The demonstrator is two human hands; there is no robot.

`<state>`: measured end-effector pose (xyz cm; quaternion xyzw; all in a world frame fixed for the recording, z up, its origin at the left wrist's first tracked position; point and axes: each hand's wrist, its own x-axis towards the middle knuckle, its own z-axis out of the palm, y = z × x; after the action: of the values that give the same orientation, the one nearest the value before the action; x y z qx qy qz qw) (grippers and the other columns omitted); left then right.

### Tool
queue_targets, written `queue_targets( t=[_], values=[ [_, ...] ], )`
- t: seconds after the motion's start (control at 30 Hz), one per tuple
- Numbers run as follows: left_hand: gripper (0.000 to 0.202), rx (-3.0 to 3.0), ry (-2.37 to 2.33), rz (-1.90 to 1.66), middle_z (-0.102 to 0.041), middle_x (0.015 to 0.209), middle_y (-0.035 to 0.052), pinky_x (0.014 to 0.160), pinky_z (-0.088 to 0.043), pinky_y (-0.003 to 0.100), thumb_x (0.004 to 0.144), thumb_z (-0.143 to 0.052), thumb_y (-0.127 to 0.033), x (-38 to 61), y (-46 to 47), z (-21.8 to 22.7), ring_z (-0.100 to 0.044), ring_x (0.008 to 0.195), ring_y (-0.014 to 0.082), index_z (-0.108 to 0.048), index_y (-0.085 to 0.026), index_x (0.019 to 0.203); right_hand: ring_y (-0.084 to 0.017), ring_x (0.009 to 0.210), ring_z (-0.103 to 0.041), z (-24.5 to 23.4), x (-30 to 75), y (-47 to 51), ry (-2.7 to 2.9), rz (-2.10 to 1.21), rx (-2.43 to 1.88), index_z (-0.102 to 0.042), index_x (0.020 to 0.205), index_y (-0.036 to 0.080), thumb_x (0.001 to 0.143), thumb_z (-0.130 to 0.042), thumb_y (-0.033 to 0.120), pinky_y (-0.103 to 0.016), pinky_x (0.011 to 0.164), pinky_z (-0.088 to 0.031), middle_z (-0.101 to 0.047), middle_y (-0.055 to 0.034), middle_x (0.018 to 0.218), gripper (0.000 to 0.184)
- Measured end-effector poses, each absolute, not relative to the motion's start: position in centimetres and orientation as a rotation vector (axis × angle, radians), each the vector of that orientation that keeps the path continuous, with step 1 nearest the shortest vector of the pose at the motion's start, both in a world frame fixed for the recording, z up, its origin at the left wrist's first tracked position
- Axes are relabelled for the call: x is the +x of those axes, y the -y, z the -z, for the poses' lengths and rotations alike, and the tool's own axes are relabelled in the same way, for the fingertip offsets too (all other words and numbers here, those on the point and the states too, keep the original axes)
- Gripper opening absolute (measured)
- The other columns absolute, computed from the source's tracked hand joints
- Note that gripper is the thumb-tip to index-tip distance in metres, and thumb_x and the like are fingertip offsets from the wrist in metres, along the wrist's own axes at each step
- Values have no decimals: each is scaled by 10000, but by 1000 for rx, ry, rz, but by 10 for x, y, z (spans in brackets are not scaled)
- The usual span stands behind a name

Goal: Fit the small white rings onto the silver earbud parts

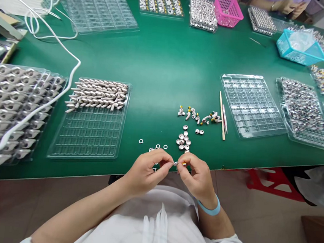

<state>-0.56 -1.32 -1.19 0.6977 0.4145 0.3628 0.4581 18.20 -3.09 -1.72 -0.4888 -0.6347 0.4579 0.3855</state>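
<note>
Over the table's front edge, my left hand (149, 170) and my right hand (198, 177) meet with thumbs and forefingers pinched. Between the fingertips is a small white-and-silver earbud part (176, 163); a yellow bit shows at my right fingers. The fingers hide most of it. Just beyond lies a cluster of small round metallic caps (183, 140). Several white rings (165, 147) are scattered near my left hand, some partly hidden by it. Farther up is a loose row of white earbud pieces (193, 113) with yellow tabs.
A wooden stick (222, 116) and tweezers (224, 120) lie right, beside a clear tray (253, 107). At left stands a half-filled tray (87, 137) and larger trays of grey parts (5, 110). A white cable (77, 65) crosses there. Pink (228, 11) and blue baskets (300, 52) and another person's hands (290, 7) are farther back.
</note>
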Motion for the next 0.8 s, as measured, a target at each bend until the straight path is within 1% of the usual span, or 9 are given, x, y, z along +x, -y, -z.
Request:
queue_targets(
  t=[0.23,0.4,0.63,0.8],
  values=[
    [158,1739,-954,-892,-604,723,14,640,-419,238,916,-494,-117,-4,17,10,-526,664,116,-612,-154,820,-127,654,-527,19,188,36,1478,-1395,-1240,-569,775,197,898,-562,221,-259,616,-416,-571,0,734,125],
    [155,1668,-915,-874,-585,716,9,636,-415,242,908,-494,-124,-5,18,9,-515,656,116,-587,-161,789,-122,644,-534,21,188,37,1345,-1547,-1121,-586,781,192,908,-576,239,-252,601,-427,-573,-2,738,135],
    [153,1555,-857,-853,-595,727,24,653,-431,262,895,-479,-146,-4,19,6,-533,666,129,-569,-162,772,-118,626,-553,28,181,37,1091,-1791,-940,-614,791,191,873,-661,298,-242,574,-459,-575,0,726,143],
    [162,1653,-1008,-831,-582,711,7,646,-435,247,889,-470,-145,-10,16,9,-528,658,123,-559,-170,755,-116,587,-565,26,177,38,1034,-1876,-852,-631,777,176,856,-684,295,-244,541,-450,-579,-4,704,152]
  ],
)
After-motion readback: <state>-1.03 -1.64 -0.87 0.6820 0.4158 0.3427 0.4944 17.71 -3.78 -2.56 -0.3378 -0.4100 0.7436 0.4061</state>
